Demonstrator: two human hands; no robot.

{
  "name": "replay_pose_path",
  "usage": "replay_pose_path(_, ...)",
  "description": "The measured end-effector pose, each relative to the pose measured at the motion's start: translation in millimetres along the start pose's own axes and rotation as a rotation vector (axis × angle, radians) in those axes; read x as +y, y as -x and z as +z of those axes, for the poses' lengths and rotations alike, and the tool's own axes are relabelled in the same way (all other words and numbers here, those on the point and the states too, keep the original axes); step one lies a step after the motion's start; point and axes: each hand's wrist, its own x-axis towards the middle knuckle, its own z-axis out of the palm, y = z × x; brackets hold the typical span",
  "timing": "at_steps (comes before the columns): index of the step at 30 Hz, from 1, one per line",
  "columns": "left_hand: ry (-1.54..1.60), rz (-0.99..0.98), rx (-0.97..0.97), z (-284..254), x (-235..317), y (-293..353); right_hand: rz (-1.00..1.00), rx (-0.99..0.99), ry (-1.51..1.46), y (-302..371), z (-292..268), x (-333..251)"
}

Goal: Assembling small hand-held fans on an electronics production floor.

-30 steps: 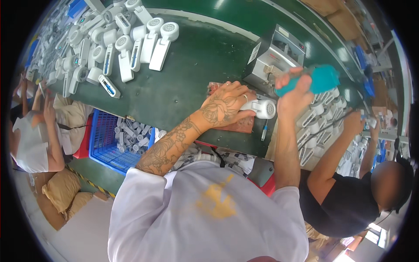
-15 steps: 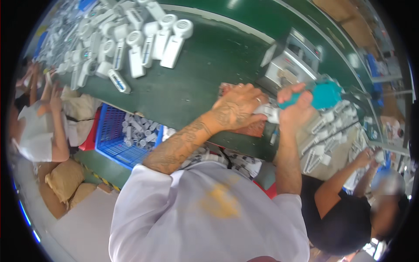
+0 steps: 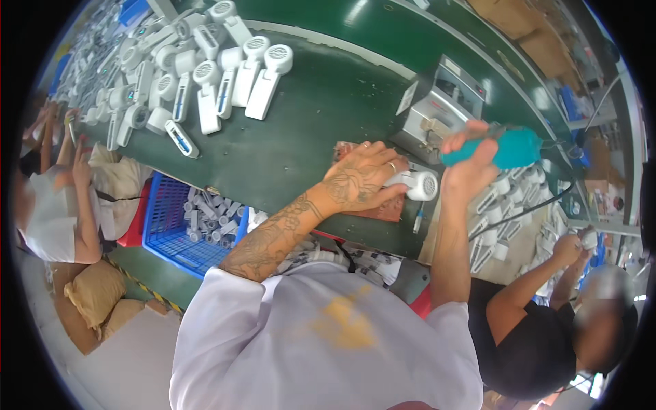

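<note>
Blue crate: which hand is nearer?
Left. The blue crate sits left of both: the left hand, on a white device, comes first; the right hand, gripping a teal tool, is farther right.

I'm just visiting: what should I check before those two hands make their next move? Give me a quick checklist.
1. White plastic device with round grille steadied: ok, the left hand holds it.
2. Device's whole body visible: not ok, that hand covers part of it.
3. Reddish-brown rectangular slab beneath the left hand: ok.
4. Teal rounded handheld tool gripped: ok, the right hand holds it.
5. Tool's tip properly placed: cannot tell, too indistinct.
</note>
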Motion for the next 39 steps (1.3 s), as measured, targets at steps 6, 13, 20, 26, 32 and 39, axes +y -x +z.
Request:
replay_pose_path(6,0.026,0.01,-0.006,0.2,1.3,-0.7,-0.145,0.001,0.134,-27.7,3.4,14.8)
replay_pose_path(13,0.063,-0.004,-0.047,-3.2,2.9,-4.1,-0.049,-0.015,0.091,-21.0,-0.9,10.5)
replay_pose_path(20,0.023,0.013,0.031,1.7,3.8,-3.4,0.111,-0.047,-0.067,30.5,-16.4,-19.0)
replay_pose_path(26,0.048,-0.016,-0.013,1.1,4.4,-2.8,0.104,-0.073,-0.085,44.0,-13.4,-17.1)
replay_pose_path(32,0.019,0.007,-0.049,1.1,6.2,-6.3,0.089,-0.083,-0.131,52.0,-18.3,0.7)
replay_pose_path(39,0.009,-0.012,-0.052,-3.2,3.6,1.6,0.146,-0.087,-0.23,58.8,-11.7,14.1)
